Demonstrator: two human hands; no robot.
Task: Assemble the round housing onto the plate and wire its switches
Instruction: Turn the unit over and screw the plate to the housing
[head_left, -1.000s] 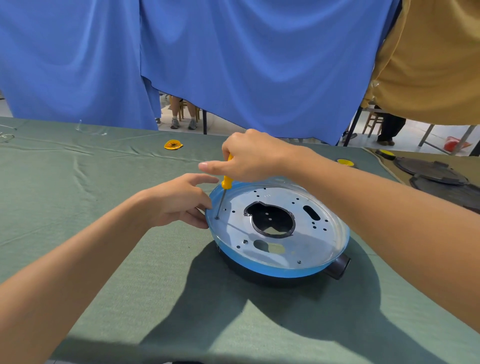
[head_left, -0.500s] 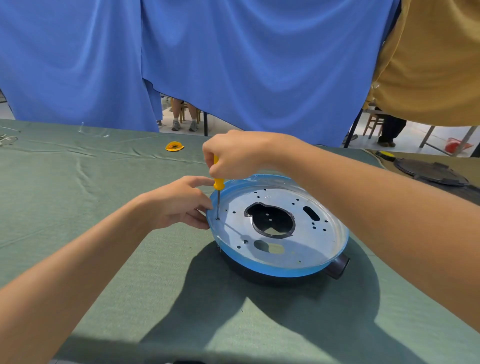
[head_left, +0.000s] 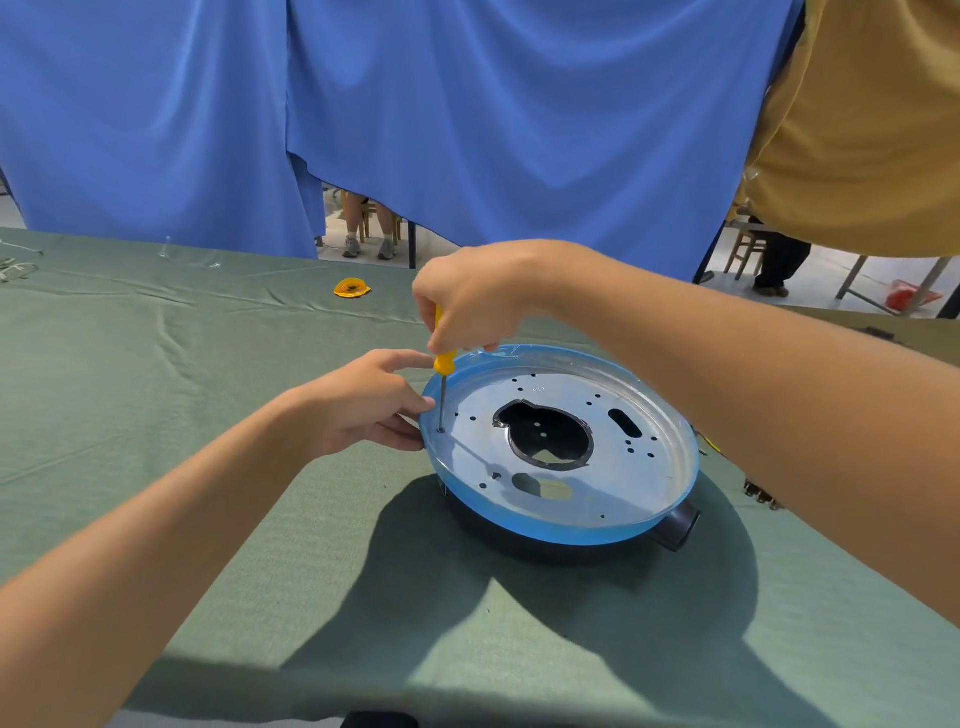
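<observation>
Fingers and thumb of the left hand (head_left: 363, 410) curl round the left rim of the plate (head_left: 639, 478). Just beside them a yellow-handled screwdriver (head_left: 444, 361) stands upright, tip in a hole near that rim — the right hand (head_left: 478, 301) grips its handle from above. The plate lies on the dark round housing (head_left: 675, 525), right of the surface's (head_left: 208, 493) middle.

Plate (head_left: 561, 499) atop housing (head_left: 675, 525) on table (head_left: 156, 415); screwdriver (head_left: 442, 384) upright at plate's left edge.
</observation>
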